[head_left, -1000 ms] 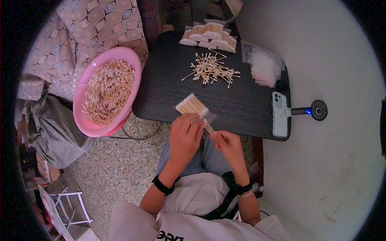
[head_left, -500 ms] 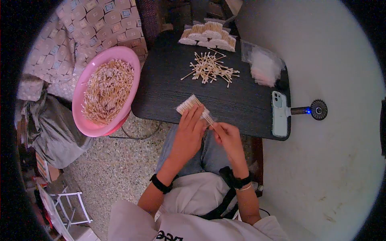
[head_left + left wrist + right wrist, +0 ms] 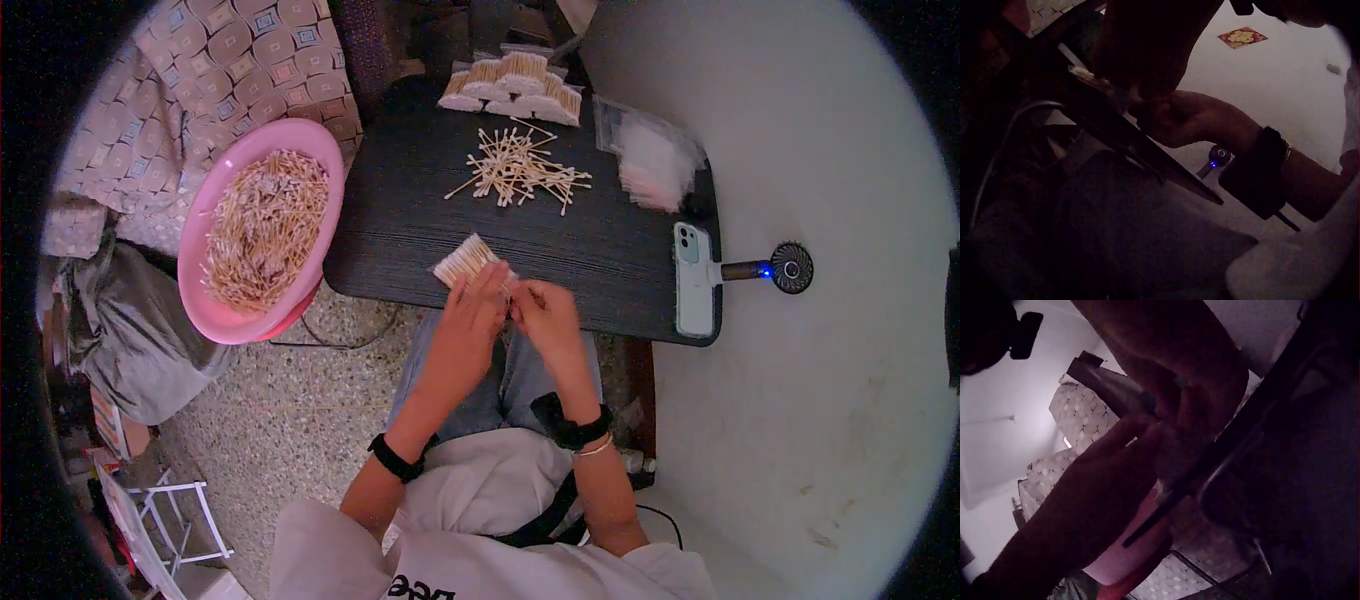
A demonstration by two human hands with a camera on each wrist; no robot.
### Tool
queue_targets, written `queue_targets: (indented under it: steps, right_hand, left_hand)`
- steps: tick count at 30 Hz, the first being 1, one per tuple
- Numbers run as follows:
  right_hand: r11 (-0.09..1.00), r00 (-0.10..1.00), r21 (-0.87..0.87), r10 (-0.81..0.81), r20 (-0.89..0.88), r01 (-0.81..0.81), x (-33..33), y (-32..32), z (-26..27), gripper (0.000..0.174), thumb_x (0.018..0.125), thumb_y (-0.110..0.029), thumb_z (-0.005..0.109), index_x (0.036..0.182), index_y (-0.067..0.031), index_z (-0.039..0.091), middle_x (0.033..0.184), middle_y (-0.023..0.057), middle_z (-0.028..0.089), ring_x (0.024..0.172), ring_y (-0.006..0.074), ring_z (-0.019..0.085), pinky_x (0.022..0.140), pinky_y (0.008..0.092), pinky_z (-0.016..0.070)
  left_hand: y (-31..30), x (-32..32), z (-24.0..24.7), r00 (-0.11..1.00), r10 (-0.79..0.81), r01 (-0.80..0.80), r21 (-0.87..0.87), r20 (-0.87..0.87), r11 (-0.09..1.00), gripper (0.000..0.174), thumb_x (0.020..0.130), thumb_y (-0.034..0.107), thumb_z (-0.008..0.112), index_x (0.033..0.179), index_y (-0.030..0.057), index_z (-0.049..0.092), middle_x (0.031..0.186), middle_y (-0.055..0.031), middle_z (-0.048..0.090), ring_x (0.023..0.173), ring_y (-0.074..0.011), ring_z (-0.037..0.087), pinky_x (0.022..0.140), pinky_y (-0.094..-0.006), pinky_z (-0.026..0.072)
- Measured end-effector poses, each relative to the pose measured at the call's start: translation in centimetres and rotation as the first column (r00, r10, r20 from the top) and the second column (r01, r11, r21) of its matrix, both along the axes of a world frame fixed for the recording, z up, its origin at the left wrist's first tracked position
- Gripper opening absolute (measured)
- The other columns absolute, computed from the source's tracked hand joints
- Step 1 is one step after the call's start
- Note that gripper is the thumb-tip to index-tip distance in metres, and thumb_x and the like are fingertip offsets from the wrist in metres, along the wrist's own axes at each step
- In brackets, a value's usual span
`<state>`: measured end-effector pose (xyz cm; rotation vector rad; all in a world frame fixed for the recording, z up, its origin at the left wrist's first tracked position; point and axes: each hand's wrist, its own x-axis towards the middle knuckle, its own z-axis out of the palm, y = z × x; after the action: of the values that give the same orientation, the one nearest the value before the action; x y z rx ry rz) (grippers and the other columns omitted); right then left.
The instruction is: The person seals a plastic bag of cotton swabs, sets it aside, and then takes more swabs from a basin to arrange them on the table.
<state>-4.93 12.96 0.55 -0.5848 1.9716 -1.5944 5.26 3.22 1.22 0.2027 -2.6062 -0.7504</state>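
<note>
A small clear bag packed with cotton swabs (image 3: 465, 262) lies near the front edge of the black table (image 3: 400, 250). My left hand (image 3: 468, 325) rests over the bag with its fingers stretched out along it. At the bag's near right end, my right hand (image 3: 548, 315) has its fingertips together, pinching cotton swabs that are mostly hidden behind the fingers. Both hands meet there, fingertips close beside each other. In the dark left wrist view, the right hand (image 3: 1169, 119) reaches to the bag's end. Beyond the bag sits a loose pile of cotton swabs (image 3: 520, 168).
Filled bags of swabs (image 3: 515, 85) are stacked at the table's back. Flat clear bags (image 3: 655, 165) lie at the right, near a phone (image 3: 694, 280) and a small fan (image 3: 791, 268) by the wall. A pink tub (image 3: 336, 170) full of swabs stands left of the table.
My right hand has moved up and left to the bag's end; the swab sticks visible between it and the bag are now hidden. My left hand's fingers have straightened over the bag.
</note>
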Motion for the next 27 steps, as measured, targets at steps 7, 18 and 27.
queue_targets:
  steps: [7,18,27]
  right_hand:
    - [0.984,0.999,0.175,0.045,0.008,-0.045,0.4,0.8,1.5,0.040,0.096,-0.028,0.046,0.071,0.0011,0.058,0.055,0.0076,0.056,0.046,0.0149,0.051,0.046,0.0308,0.0392]
    - [0.977,0.995,0.214,-0.002,-0.102,0.024,1.0,-0.6,0.7,0.040,0.095,-0.026,0.043,0.071,0.0017,0.058,0.058,0.0158,0.057,0.050,0.0282,0.057,0.050,0.0382,0.0423]
    - [0.985,0.971,0.171,0.046,-0.234,-0.006,0.8,0.8,2.3,0.018,0.088,-0.020,0.059,0.091,-0.0021,0.059,0.065,0.0131,0.060,0.052,0.0246,0.058,0.050,0.0366,0.0428]
  left_hand:
    - [-0.1,-0.2,0.5,0.999,0.001,0.002,0.063,-0.051,0.998,0.017,0.084,0.000,0.049,0.101,-0.0021,0.048,0.135,-0.0199,0.043,0.127,-0.0352,0.039,0.105,-0.0473,0.0299]
    - [-0.2,-0.2,0.7,0.998,-0.011,0.016,0.094,-0.058,0.995,0.029,0.086,0.002,0.048,0.115,-0.0039,0.045,0.134,-0.0196,0.043,0.125,-0.0355,0.040,0.106,-0.0458,0.0299]
    - [-0.7,0.1,0.9,0.998,-0.020,0.032,0.209,-0.058,0.977,0.036,0.091,0.007,0.045,0.126,-0.0016,0.041,0.133,-0.0177,0.045,0.123,-0.0354,0.043,0.105,-0.0441,0.0307]
